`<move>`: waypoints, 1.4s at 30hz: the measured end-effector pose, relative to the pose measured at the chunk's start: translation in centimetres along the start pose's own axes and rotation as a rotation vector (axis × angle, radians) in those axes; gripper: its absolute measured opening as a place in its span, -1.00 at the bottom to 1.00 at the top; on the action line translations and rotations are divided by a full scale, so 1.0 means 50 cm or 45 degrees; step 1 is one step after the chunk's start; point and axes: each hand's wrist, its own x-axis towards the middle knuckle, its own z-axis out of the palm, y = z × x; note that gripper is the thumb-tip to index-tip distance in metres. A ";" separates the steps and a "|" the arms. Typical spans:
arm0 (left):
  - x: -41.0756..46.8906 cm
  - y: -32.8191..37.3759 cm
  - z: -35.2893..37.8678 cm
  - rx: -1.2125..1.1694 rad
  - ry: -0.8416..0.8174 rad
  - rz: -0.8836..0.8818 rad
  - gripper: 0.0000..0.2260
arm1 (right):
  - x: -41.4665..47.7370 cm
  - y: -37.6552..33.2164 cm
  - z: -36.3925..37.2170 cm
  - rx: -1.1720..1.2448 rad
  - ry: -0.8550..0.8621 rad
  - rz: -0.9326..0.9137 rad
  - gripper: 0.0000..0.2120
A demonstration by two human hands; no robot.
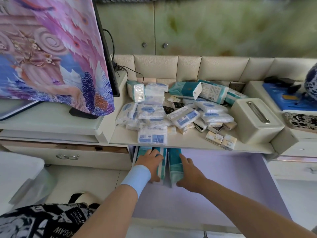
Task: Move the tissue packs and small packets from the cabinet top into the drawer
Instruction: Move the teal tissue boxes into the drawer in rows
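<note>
I see both forearms reach forward and down into the open drawer [223,182], the left one wearing a pale blue wristband [136,177]. My left hand [151,166] lies flat with loosely spread fingers on a teal tissue pack [162,163] standing on edge at the drawer's left end, while my right hand [189,175] cups the side of the neighbouring teal pack [174,164], neither hand closed. Beyond, white tissue packs [151,111] and small packets [228,142] lie heaped on the cabinet top [123,136] beside a tissue box [255,117]

Both arms extended forward, left hand [151,164] palm down, right hand [189,176] fingers spread flat
</note>
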 end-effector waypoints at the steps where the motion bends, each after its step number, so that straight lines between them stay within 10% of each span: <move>1: -0.001 0.001 -0.002 -0.048 -0.026 -0.006 -0.23 | -0.001 -0.009 0.000 0.000 0.029 0.025 0.07; 7: -0.007 -0.011 -0.014 -0.172 -0.080 -0.070 -0.30 | -0.007 -0.069 0.010 -0.122 0.090 0.189 -0.24; 22: 0.001 -0.005 -0.017 0.038 -0.150 -0.099 -0.23 | -0.009 -0.075 0.003 -0.141 -0.098 0.137 -0.14; 27: 0.027 -0.016 -0.124 -0.088 -0.344 -0.121 -0.43 | 0.018 -0.099 -0.070 -0.569 0.007 0.009 -0.60; 35: 0.093 -0.103 -0.321 -0.627 0.300 -0.278 -0.84 | 0.138 -0.180 -0.289 -0.342 0.767 -0.296 -0.75; 42: 0.242 -0.175 -0.329 -0.587 0.795 -0.418 -0.67 | 0.323 -0.156 -0.416 -0.510 0.733 -0.052 -0.72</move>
